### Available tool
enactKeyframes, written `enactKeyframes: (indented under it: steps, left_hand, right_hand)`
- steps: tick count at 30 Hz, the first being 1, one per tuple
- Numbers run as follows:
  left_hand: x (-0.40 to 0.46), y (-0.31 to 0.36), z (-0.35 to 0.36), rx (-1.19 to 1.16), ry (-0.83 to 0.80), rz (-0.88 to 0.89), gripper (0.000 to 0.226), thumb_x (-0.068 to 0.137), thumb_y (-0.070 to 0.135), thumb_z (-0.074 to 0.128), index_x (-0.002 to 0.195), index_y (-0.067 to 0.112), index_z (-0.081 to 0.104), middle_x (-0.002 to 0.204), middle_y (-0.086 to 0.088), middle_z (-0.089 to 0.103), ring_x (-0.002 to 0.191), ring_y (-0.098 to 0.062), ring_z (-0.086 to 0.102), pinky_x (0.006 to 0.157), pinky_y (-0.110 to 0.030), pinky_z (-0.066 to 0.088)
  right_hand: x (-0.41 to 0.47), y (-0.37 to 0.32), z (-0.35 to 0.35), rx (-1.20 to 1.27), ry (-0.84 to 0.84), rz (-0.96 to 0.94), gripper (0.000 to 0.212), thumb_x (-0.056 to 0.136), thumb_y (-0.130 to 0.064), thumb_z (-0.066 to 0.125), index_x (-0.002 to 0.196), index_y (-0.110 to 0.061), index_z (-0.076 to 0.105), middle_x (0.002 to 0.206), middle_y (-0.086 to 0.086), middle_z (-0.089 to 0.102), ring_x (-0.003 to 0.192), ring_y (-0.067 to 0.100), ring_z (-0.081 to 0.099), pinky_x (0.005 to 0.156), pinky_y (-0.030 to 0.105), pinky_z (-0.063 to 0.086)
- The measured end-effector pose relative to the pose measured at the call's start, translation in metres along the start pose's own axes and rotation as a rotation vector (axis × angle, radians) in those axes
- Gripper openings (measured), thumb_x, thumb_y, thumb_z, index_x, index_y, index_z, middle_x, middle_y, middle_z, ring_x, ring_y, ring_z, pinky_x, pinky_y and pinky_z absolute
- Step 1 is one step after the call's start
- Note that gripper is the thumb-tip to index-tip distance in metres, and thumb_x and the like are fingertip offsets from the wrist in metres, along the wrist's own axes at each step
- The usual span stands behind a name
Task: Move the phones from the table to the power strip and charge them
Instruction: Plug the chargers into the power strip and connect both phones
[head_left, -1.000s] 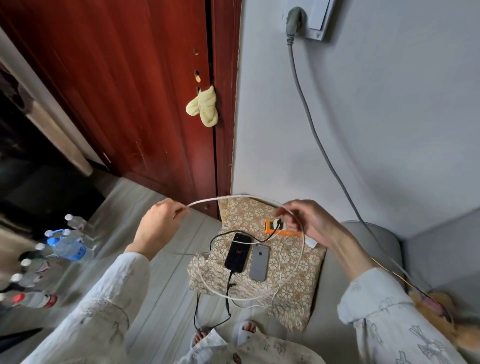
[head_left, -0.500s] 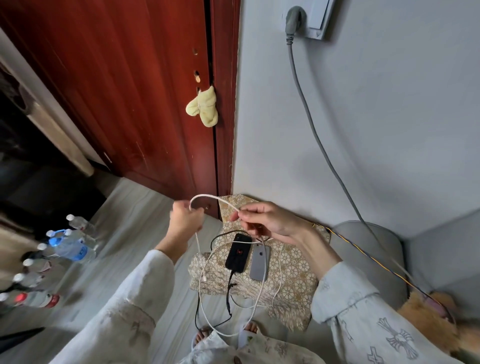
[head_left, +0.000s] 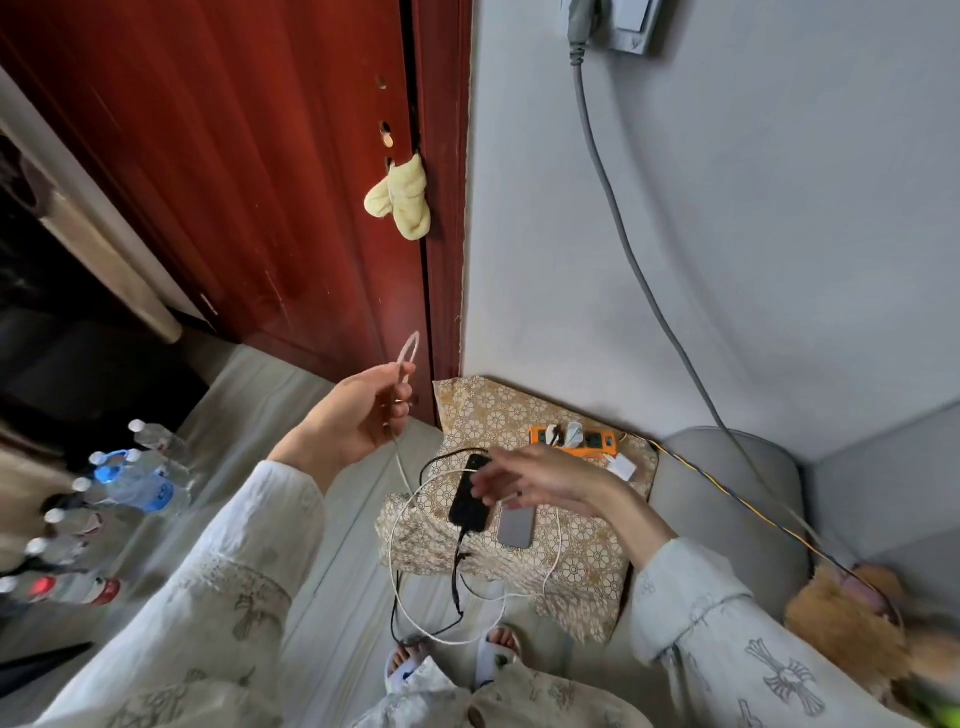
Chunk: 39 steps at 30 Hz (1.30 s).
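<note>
White, thin charging cable (head_left: 400, 467) is being pinched in a loop by the left hand (head_left: 353, 415); the grey slab phone (head_left: 515, 525) is lying lengthwise below-right of that grip, directly under the open, empty right hand (head_left: 540, 480), beside the black phone (head_left: 470, 501).

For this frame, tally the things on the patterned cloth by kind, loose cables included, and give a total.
Phones: 2, a black phone and a silver phone
Power strips: 1, the orange power strip
Cables: 2, a white cable that the left hand grips in a raised loop, and a black cable at the black phone
Total: 5
</note>
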<state>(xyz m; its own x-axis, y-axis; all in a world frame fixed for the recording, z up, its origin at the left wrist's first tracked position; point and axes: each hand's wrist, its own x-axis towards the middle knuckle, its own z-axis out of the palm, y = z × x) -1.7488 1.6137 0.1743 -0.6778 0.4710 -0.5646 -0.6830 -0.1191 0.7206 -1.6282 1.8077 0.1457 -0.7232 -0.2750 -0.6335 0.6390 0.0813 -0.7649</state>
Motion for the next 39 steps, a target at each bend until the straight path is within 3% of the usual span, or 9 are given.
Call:
enactKeyframes:
  steps: [3, 6, 12, 17, 20, 24, 29, 33, 39]
  left_hand:
    - [-0.010, -0.008, -0.001, 0.260, -0.202, 0.001, 0.024, 0.094, 0.019, 0.043, 0.080, 0.018, 0.063, 0.059, 0.007, 0.059, 0.052, -0.005, 0.054, 0.052, -0.016, 0.048]
    - [-0.018, -0.018, -0.004, 0.493, -0.373, -0.007, 0.019, 0.092, 0.015, 0.045, 0.085, 0.014, 0.062, 0.068, 0.003, 0.062, 0.065, -0.012, 0.057, 0.065, -0.022, 0.048]
    - [-0.027, -0.028, -0.016, 0.750, -0.413, -0.122, 0.015, 0.093, 0.014, 0.046, 0.091, 0.010, 0.060, 0.077, -0.001, 0.066, 0.075, -0.015, 0.062, 0.080, -0.029, 0.051]
    - [-0.032, -0.037, -0.035, 1.041, -0.315, -0.275, 0.018, 0.094, 0.019, 0.044, 0.093, 0.018, 0.062, 0.089, 0.002, 0.069, 0.082, -0.010, 0.064, 0.076, -0.023, 0.049]
    - [-0.021, -0.039, -0.047, 1.392, -0.159, -0.173, 0.026, 0.094, 0.014, 0.042, 0.111, 0.012, 0.062, 0.110, -0.004, 0.067, 0.091, -0.011, 0.058, 0.085, -0.026, 0.045]
    - [-0.007, -0.022, -0.032, 0.971, 0.143, 0.044, 0.026, 0.096, 0.019, 0.037, 0.106, 0.017, 0.061, 0.108, 0.002, 0.065, 0.089, -0.011, 0.059, 0.075, -0.022, 0.047]
    - [-0.005, -0.005, 0.010, 0.408, 0.024, 0.078, 0.030, 0.096, 0.033, 0.037, 0.101, 0.016, 0.062, 0.100, 0.001, 0.068, 0.093, -0.013, 0.062, 0.087, -0.034, 0.047]
    - [-0.004, -0.010, 0.026, 0.273, 0.120, 0.218, 0.028, 0.096, 0.023, 0.040, 0.106, 0.006, 0.059, 0.082, -0.005, 0.065, 0.076, -0.016, 0.062, 0.075, -0.029, 0.049]
    - [0.004, -0.037, 0.015, 0.268, 0.138, 0.191, 0.026, 0.095, 0.018, 0.042, 0.084, 0.011, 0.064, 0.061, -0.001, 0.053, 0.051, -0.006, 0.056, 0.066, -0.027, 0.054]
  right_hand:
    - [0.006, -0.018, -0.003, 0.269, 0.138, -0.084, 0.053, 0.093, -0.045, 0.035, 0.113, -0.001, 0.056, 0.097, 0.010, 0.067, 0.086, 0.018, 0.065, 0.083, 0.030, 0.052]
    - [0.012, -0.043, -0.003, 0.521, 0.097, -0.108, 0.060, 0.093, -0.052, 0.031, 0.118, -0.001, 0.049, 0.102, 0.012, 0.065, 0.094, 0.024, 0.063, 0.082, 0.035, 0.053]
    - [0.025, -0.076, -0.001, 1.030, 0.260, -0.123, 0.029, 0.098, -0.024, 0.038, 0.095, 0.000, 0.054, 0.079, 0.012, 0.064, 0.071, 0.019, 0.059, 0.059, 0.030, 0.052]
    - [0.022, -0.074, -0.013, 1.045, 0.453, -0.184, 0.029, 0.098, -0.019, 0.036, 0.087, -0.003, 0.057, 0.078, 0.009, 0.059, 0.069, 0.018, 0.054, 0.061, 0.029, 0.045]
    - [0.017, -0.067, -0.011, 0.765, 0.490, -0.231, 0.022, 0.096, -0.015, 0.038, 0.088, -0.006, 0.057, 0.078, 0.010, 0.061, 0.066, 0.020, 0.057, 0.057, 0.028, 0.047]
    - [0.017, -0.052, 0.014, 0.398, 0.378, -0.275, 0.021, 0.095, -0.013, 0.041, 0.090, -0.007, 0.060, 0.068, 0.005, 0.055, 0.058, 0.014, 0.051, 0.056, 0.025, 0.043]
    - [0.023, -0.039, 0.042, 0.090, 0.348, -0.246, 0.021, 0.096, -0.014, 0.042, 0.085, -0.010, 0.059, 0.070, 0.002, 0.057, 0.054, 0.005, 0.056, 0.050, 0.016, 0.048]
    - [0.023, -0.034, 0.043, 0.060, 0.331, -0.226, 0.019, 0.096, -0.013, 0.043, 0.087, -0.008, 0.059, 0.070, 0.006, 0.062, 0.053, 0.010, 0.064, 0.057, 0.022, 0.056]
    - [0.031, -0.012, 0.035, 0.013, 0.264, -0.119, 0.012, 0.091, -0.010, 0.052, 0.088, -0.008, 0.063, 0.081, 0.004, 0.065, 0.078, 0.015, 0.063, 0.086, 0.035, 0.053]
